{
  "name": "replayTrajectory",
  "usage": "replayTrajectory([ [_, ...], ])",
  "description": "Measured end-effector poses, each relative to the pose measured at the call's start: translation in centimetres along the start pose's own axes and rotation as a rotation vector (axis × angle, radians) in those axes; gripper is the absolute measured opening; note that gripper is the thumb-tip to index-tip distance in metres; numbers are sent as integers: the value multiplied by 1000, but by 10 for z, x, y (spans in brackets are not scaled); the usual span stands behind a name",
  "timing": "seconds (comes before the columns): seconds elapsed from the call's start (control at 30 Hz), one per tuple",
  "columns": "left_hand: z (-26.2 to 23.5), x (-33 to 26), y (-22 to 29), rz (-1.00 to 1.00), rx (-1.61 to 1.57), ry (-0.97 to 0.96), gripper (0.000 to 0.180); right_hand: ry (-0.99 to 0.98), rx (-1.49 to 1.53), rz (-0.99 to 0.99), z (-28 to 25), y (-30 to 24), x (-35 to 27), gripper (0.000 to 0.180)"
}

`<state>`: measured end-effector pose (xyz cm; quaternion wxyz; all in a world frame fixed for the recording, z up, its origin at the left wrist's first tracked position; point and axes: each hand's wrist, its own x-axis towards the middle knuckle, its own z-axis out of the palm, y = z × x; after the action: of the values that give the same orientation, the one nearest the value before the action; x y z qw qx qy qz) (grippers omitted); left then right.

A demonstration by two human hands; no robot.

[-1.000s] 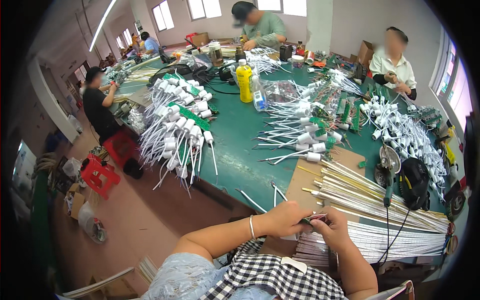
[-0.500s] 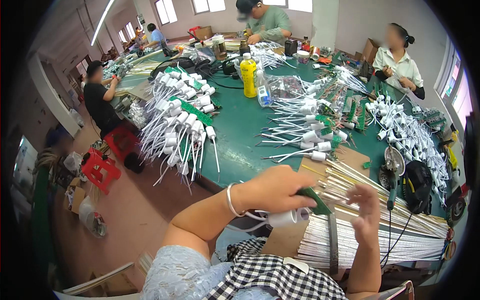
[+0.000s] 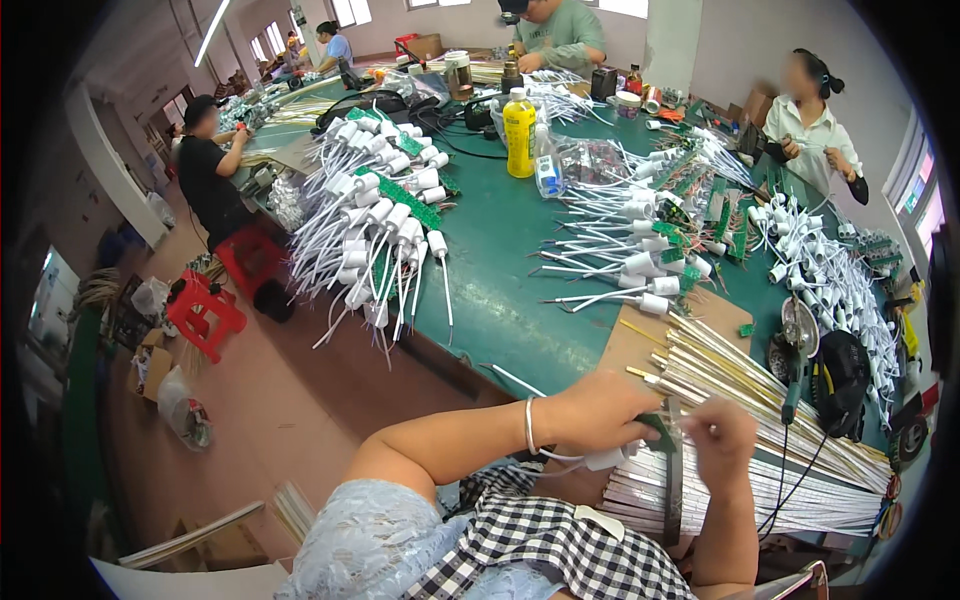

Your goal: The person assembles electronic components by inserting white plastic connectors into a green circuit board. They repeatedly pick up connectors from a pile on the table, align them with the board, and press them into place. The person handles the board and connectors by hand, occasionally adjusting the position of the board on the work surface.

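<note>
My left hand (image 3: 598, 408), a bangle at its wrist, is closed around a small green circuit board (image 3: 660, 436). Below that hand hangs a white cylindrical cap (image 3: 606, 458) with white cables running back under the wrist. My right hand (image 3: 722, 432) is pinched at the board's far end; whatever lies between its fingertips is too small to make out. A dark metal bar (image 3: 674, 500) stands upright between the hands, across a bundle of long white strips (image 3: 780, 490). Yellowish strips (image 3: 715, 365) fan out just beyond the hands on a brown board (image 3: 625, 345).
Wired white caps with green boards pile up on the green table (image 3: 490, 250), in a left heap (image 3: 375, 220) and a right heap (image 3: 830, 270). A yellow bottle (image 3: 520, 135) stands mid-table. A soldering iron (image 3: 791, 395) rests at the right. Several people work around the table.
My right hand has moved left to the board's end, its fingers closing from spread to pinched. My left hand has shifted right and slightly down with the board. The view has turned a little.
</note>
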<state>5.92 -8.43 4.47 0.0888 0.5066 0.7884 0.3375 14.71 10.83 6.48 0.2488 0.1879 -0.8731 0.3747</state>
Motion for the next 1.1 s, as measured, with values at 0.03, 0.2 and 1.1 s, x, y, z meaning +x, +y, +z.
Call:
replayTrajectory([
  [0.03,-1,0,-2,-13,29,-7,26,167,281,107,-7,9,-12,20],
  [0.2,6,0,-9,-10,-132,39,23,25,489,378,-10,21,-15,54],
  [1.1,24,4,-21,-311,-889,88,13,11,832,650,14,28,-12,28],
])
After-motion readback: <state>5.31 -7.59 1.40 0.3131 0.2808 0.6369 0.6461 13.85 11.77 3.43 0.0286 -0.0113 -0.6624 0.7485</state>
